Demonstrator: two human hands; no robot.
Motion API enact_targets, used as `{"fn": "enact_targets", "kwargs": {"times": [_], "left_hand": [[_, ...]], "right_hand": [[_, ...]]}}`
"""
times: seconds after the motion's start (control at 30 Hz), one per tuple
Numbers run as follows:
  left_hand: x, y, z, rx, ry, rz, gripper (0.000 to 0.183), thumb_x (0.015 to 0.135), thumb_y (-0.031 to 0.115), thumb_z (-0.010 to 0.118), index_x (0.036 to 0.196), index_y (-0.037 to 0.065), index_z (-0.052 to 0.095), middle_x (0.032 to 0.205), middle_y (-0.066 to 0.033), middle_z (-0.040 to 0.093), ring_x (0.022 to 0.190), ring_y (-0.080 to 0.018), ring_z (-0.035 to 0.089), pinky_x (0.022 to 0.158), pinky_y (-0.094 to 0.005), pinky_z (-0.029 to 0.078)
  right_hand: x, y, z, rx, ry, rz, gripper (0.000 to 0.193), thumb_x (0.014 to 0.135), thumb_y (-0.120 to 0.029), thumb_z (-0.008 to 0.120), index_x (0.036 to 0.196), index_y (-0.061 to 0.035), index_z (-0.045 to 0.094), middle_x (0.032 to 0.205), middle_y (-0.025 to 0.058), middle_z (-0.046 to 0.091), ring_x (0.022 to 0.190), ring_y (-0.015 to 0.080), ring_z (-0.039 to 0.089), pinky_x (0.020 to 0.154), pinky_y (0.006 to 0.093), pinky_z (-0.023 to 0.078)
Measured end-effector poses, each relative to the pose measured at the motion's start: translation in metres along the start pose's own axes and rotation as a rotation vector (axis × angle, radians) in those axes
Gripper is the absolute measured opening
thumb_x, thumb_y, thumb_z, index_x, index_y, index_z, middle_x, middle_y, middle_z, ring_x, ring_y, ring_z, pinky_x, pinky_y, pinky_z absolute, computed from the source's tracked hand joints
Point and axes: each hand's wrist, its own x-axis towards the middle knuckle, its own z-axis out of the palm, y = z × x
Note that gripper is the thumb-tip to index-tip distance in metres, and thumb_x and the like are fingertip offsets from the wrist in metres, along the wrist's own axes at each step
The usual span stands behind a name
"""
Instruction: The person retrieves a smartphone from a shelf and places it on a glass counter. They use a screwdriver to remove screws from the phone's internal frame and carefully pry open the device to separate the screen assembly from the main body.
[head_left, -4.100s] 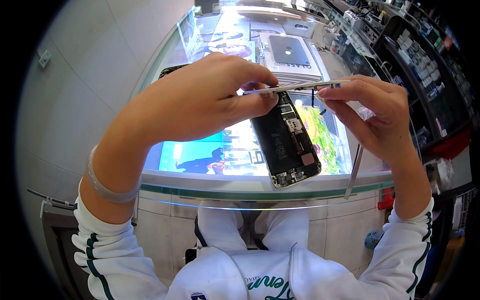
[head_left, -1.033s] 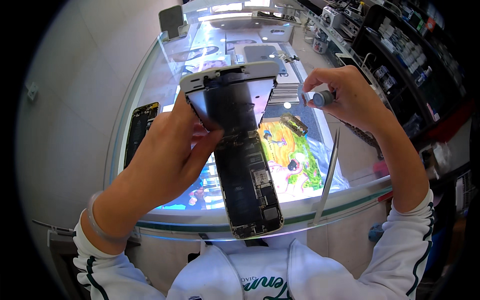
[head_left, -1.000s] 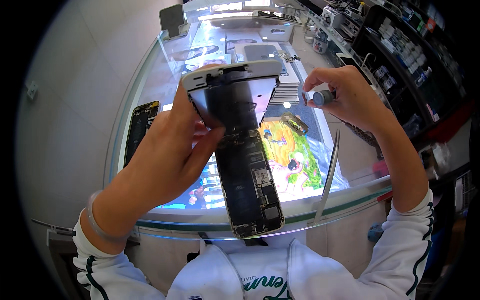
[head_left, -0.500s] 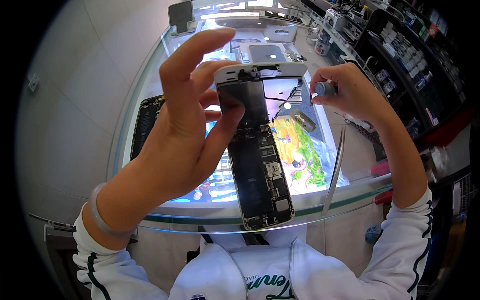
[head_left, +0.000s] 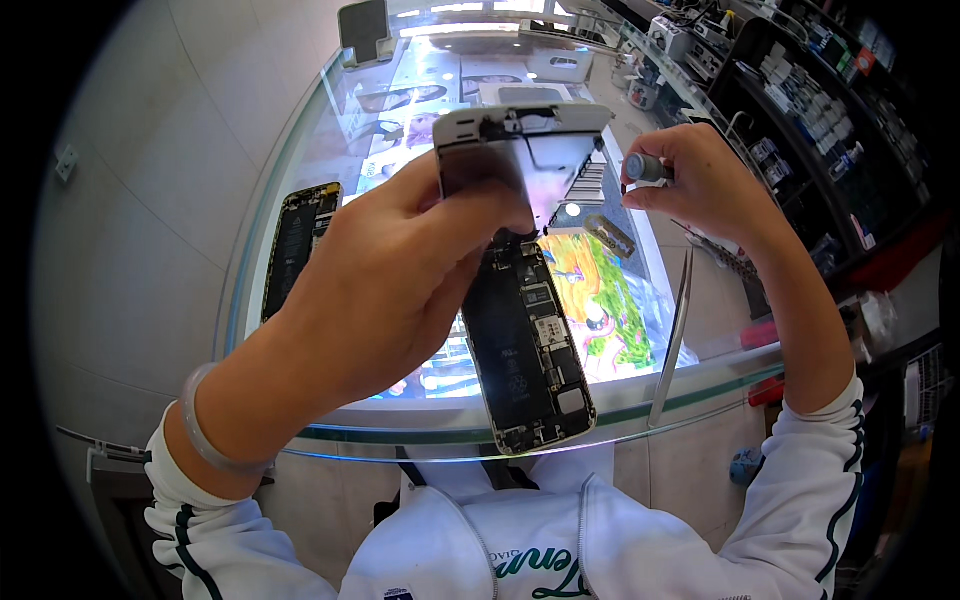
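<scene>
My left hand point(head_left: 400, 280) grips an opened smartphone. Its screen panel point(head_left: 520, 150) is lifted away from the body and stands up at the top end. The phone body point(head_left: 525, 350) lies below with its black battery, circuit board and connectors exposed, the lower end over the counter's near edge. My right hand point(head_left: 700, 180) pinches a small screwdriver with a grey round handle point(head_left: 645, 167), its tip pointing left toward the raised panel's right side.
A glass display counter point(head_left: 300, 200) carries a second opened phone point(head_left: 295, 245) at the left, metal tweezers point(head_left: 675, 350) at the right and a grey device point(head_left: 365, 30) at the far end. Shelves of small goods point(head_left: 800, 130) stand to the right.
My left hand has tilted the phone so its screen panel stands up further from the body. My right hand has brought the screwdriver closer to the panel's edge.
</scene>
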Motion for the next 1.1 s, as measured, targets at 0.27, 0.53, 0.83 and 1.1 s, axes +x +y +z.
{"fn": "enact_targets", "kwargs": {"times": [0.27,0.53,0.83,1.1], "left_hand": [[-0.001,0.021,-0.005,-0.159,-0.203,-0.402,0.062,0.063,0.01,0.084,0.114,0.013,0.049,0.123,-0.0087,0.048,0.109,-0.0291,0.054,0.087,-0.0405,0.052],[-0.002,0.022,-0.005,-0.111,-0.261,-0.425,0.068,0.061,0.013,0.085,0.116,0.013,0.046,0.125,-0.0096,0.047,0.11,-0.0315,0.052,0.086,-0.0402,0.051],[-0.001,0.022,-0.006,-0.1,-0.276,-0.425,0.069,0.061,0.014,0.085,0.117,0.012,0.045,0.123,-0.0117,0.049,0.109,-0.0317,0.053,0.086,-0.0402,0.051],[0.0,0.023,-0.007,-0.077,-0.288,-0.421,0.069,0.062,0.016,0.085,0.117,0.01,0.044,0.122,-0.0126,0.05,0.108,-0.0317,0.054,0.085,-0.0401,0.051]], "right_hand": [[0.003,0.004,-0.001,0.051,-0.029,-0.022,0.018,0.072,-0.006,0.075,0.083,-0.0009,0.061,0.062,0.0037,0.056,0.051,0.0072,0.049,0.046,0.0245,0.039],[-0.003,-0.006,-0.005,0.141,-0.067,0.087,0.016,0.074,-0.007,0.073,0.088,-0.0011,0.068,0.078,0.0132,0.066,0.071,0.0244,0.063,0.067,0.0322,0.047],[-0.008,0.019,-0.003,-0.08,-0.054,-0.278,0.008,0.077,-0.003,0.072,0.084,-0.0023,0.072,0.077,0.0052,0.065,0.063,0.0112,0.057,0.055,0.0247,0.044],[-0.016,0.003,-0.01,-0.002,-0.037,0.019,0.012,0.075,-0.009,0.076,0.082,-0.0015,0.07,0.07,0.0066,0.064,0.059,0.0093,0.055,0.054,0.0223,0.043]]}}
